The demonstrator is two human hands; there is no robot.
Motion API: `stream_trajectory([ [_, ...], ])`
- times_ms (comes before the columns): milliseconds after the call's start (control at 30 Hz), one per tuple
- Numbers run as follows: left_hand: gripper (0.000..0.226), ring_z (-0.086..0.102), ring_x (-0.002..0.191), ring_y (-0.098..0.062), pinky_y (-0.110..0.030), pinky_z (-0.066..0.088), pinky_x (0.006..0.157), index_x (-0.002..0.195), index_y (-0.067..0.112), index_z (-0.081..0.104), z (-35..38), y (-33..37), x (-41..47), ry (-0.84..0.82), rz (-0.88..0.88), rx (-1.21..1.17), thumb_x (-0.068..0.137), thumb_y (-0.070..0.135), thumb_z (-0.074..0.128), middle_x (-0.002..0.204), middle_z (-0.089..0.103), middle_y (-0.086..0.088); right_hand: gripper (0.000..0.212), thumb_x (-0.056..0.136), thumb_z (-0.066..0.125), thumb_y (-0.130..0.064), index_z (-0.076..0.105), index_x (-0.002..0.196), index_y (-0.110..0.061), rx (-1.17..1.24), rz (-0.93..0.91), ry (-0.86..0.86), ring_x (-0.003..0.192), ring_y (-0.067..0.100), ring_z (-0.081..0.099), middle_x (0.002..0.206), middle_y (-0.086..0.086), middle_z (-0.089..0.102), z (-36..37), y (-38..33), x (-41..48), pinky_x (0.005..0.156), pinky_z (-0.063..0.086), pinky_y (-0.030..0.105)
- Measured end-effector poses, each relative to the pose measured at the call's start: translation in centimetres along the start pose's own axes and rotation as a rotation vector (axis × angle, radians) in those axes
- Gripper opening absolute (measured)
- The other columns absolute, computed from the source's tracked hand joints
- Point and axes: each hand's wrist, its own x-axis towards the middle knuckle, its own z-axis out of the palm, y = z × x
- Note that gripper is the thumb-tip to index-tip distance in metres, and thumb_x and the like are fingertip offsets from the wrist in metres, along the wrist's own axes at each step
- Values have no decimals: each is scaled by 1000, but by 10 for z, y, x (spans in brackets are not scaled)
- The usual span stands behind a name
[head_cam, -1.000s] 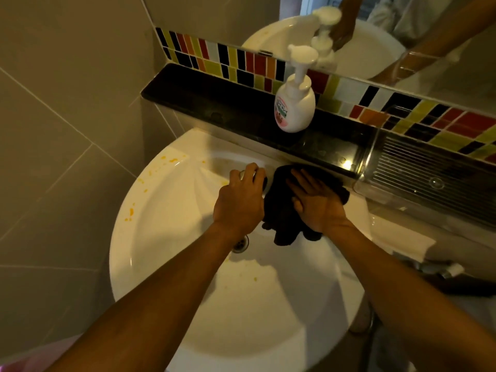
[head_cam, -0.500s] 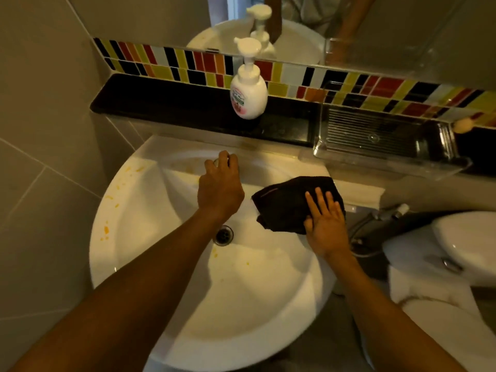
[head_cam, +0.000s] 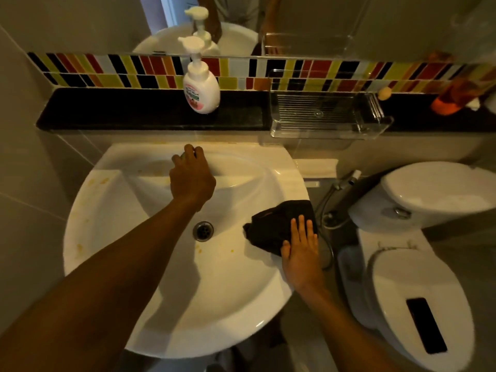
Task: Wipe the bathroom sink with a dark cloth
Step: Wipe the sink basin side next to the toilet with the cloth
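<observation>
The white round sink (head_cam: 112, 264) fills the middle of the head view, with orange-yellow stains on its left rim and a few spots near the metal drain (head_cam: 203, 230). A dark cloth (head_cam: 273, 224) lies bunched on the sink's right rim. My right hand (head_cam: 300, 251) presses flat on the cloth's near edge, fingers straight and together. My left hand (head_cam: 192, 178) reaches to the back of the basin and curls over the tap, which it mostly hides.
A white soap pump bottle (head_cam: 201, 89) stands on the black ledge (head_cam: 134, 111) behind the sink. A clear plastic tray (head_cam: 327, 116) sits further right on it. A toilet (head_cam: 418, 304) and spray hose (head_cam: 341, 191) are close on the right. Tiled wall on the left.
My right hand has slid the cloth from the back of the sink beside the tap along the right rim toward me. My left hand stays at the tap. The camera view has shifted right.
</observation>
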Motion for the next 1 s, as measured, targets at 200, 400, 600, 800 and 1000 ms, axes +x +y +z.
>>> stream_trajectory([
  [200,58,47,114,-40,-48,48,90,130,7,41,2,-1,2,-12,-10,7,82,21,69,134,43,-17,68,89,7,-52,10,150,-22,214,91,28,146,13,-16,158,-7,-6,20,-16,-75,121,12,44],
  [400,60,46,115,-40,-48,47,92,132,7,40,3,-2,3,-18,-6,-16,81,20,70,136,42,-17,64,92,12,-48,2,151,-24,215,65,-26,142,9,-29,157,-9,-17,17,-7,-65,120,7,40],
  [600,56,48,113,-40,-47,49,88,131,8,40,5,-2,2,11,11,-46,82,18,67,134,44,-17,60,100,26,-33,-1,152,-20,71,28,-49,147,23,-16,161,-1,-12,-12,5,36,121,7,45],
  [800,50,48,111,-37,-41,50,80,128,9,42,4,-1,2,25,2,-56,83,15,63,132,44,-15,59,100,21,-40,-2,152,-23,-63,-106,-79,147,23,-13,161,1,-9,-24,4,121,121,8,49],
  [1000,54,47,116,-37,-39,51,80,133,12,40,9,-1,4,28,-27,-9,84,18,62,141,41,-12,57,99,17,-38,2,152,-22,-250,-286,-50,148,20,-7,162,1,-1,-29,-19,174,120,-7,42],
])
